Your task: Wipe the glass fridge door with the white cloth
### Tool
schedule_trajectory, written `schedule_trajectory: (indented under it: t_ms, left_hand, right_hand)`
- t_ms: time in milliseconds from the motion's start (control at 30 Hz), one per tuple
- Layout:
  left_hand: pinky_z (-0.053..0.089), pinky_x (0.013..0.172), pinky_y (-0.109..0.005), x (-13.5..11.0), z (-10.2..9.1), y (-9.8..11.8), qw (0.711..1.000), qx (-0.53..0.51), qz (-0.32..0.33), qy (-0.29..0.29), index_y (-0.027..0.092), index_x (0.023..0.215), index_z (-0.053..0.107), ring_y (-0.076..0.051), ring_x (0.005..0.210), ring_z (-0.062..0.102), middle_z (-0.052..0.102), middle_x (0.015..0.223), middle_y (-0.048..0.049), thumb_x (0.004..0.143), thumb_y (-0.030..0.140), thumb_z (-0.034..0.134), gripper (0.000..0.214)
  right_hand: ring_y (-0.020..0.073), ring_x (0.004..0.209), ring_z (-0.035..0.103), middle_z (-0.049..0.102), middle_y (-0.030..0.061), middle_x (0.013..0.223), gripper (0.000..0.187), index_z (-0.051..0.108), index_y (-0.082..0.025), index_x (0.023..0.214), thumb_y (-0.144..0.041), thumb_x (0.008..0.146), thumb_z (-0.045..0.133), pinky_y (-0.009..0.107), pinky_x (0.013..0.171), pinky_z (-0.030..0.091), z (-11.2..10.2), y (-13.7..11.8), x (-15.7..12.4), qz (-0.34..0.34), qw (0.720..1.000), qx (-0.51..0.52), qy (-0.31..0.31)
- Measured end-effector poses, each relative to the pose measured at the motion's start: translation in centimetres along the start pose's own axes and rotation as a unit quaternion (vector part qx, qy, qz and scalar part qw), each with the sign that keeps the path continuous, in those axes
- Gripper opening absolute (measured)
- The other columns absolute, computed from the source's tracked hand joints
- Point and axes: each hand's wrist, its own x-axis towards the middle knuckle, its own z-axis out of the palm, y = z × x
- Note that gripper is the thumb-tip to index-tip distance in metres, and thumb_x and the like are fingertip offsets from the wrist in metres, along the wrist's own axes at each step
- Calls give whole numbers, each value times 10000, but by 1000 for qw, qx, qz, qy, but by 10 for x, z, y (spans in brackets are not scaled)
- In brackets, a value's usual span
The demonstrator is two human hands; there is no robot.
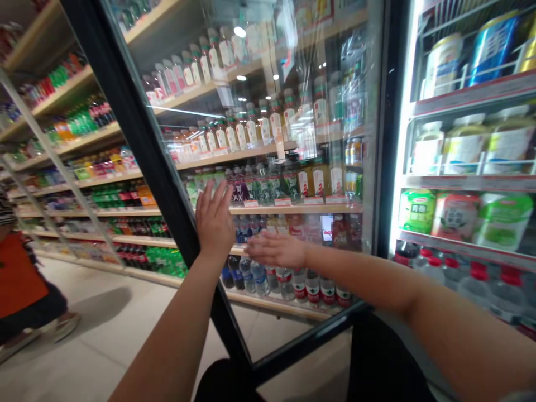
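Cooler's glass door [293,139] stands swung open across the middle of the frame, its black frame [138,128] slanting from upper left to bottom centre. My left hand [215,220] is spread flat, palm to the glass just beside that frame, as far as I can tell. My right hand [276,249], dead centre, is flat with fingers straight and close together, blurred, holding nothing. Risk, my judgement: a hard shove could swing the door toward the person in orange [19,273] at the left edge, or pinch fingers at the frame. Writing: the green-labelled bottle [419,211] on the lit shelves [469,183] at right bears characters too blurred to read; red price tags [251,203] likewise.
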Motion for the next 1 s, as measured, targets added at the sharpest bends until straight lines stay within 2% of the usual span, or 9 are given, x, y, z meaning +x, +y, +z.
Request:
schedule_trajectory:
  t_ms: [67,167,233,333,400,600,667,800,1000]
  left_hand:
    - [293,1298,-482,3,-2,1,999,-33,-17,27,219,1519,560,-258,1528,394,587,1511,-101,1081,156,353,488]
    - [338,1278,-442,10,-6,5,995,-61,-51,55,214,1463,611,-253,1465,480,643,1440,-90,1095,194,354,450]
    - [350,1272,-430,17,-8,6,994,-58,-58,67,224,1431,639,-250,1434,509,657,1420,-73,1083,190,371,441]
    - [350,1271,-445,30,-12,3,995,-43,-51,71,243,1420,651,-259,1433,503,649,1436,-59,1068,184,395,439]
    - [319,1284,-480,42,-14,-1,997,-20,-50,55,254,1437,637,-274,1483,442,604,1495,-54,1063,191,405,444]
    - [110,1343,-577,75,-12,-7,997,36,-57,-39,259,1568,501,-294,1615,139,305,1706,6,1037,215,466,534]
    - [44,1350,-593,80,-10,-6,995,50,-65,-56,241,1602,455,-303,1621,79,228,1729,24,1015,208,488,589]
    - [-1,1359,-574,79,-10,-1,991,49,-88,-85,277,1621,437,-288,1621,31,178,1735,32,1024,210,484,602]
    - [-14,1359,-539,77,-12,1,990,53,-94,-94,297,1636,408,-260,1617,14,176,1736,18,1021,183,497,632]
  right_hand:
    - [228,1618,222,460,92,1623,413,584,-179,1482,-113,1108,422,533,1332,268,-13,25,16,85,995,-25,43]
    - [242,1636,134,460,65,1625,439,634,-210,1434,-64,1083,415,556,1338,235,-12,33,36,259,952,-76,145]
    - [243,1616,227,502,53,1596,389,660,-231,1406,-111,1090,468,524,1327,284,4,10,35,193,971,-66,122]
    - [196,1504,465,565,49,1543,274,732,-226,1291,-215,1108,527,407,1273,409,24,-26,24,-33,999,-4,10]
    - [175,1486,487,578,16,1531,266,741,-238,1271,-233,1113,527,366,1266,421,22,-24,23,-75,997,3,-4]
    - [218,1634,148,471,64,1618,428,624,-234,1455,-98,1093,441,531,1363,187,0,15,54,241,959,-38,144]
    - [256,1619,214,500,84,1595,402,649,-198,1423,-97,1085,457,541,1347,236,14,-6,51,184,975,-25,122]
    - [186,1485,489,604,46,1503,260,740,-200,1248,-191,1100,526,376,1280,403,35,-44,35,-64,998,25,7]
    - [259,1608,252,454,110,1625,426,583,-185,1488,-104,1075,514,551,1338,254,23,-14,59,134,988,-12,77]
